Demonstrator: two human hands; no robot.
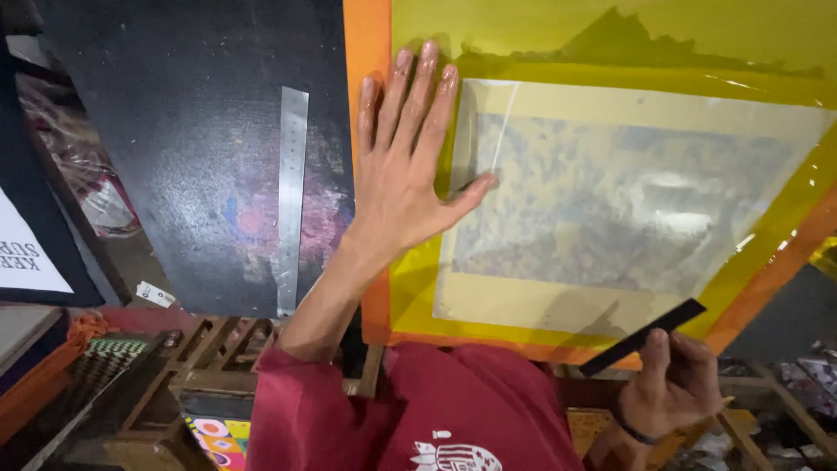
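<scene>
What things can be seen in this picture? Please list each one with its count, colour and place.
screen frame: one, orange with yellow mesh, right of centre
transparent film: one, clear with grey print, on the mesh
black board: one, black with paint stains, left
metal ruler: one, silver, on the black board
wooden stand: one, brown, lower left
left hand: one, flat on the frame, fingers spread
right hand: one, holding a black strip, lower right

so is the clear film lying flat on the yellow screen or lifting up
Mostly flat: the clear film lies spread on the yellow screen, with the left hand pressed on its left edge. Glare near its right side hints at slight waviness.
</scene>
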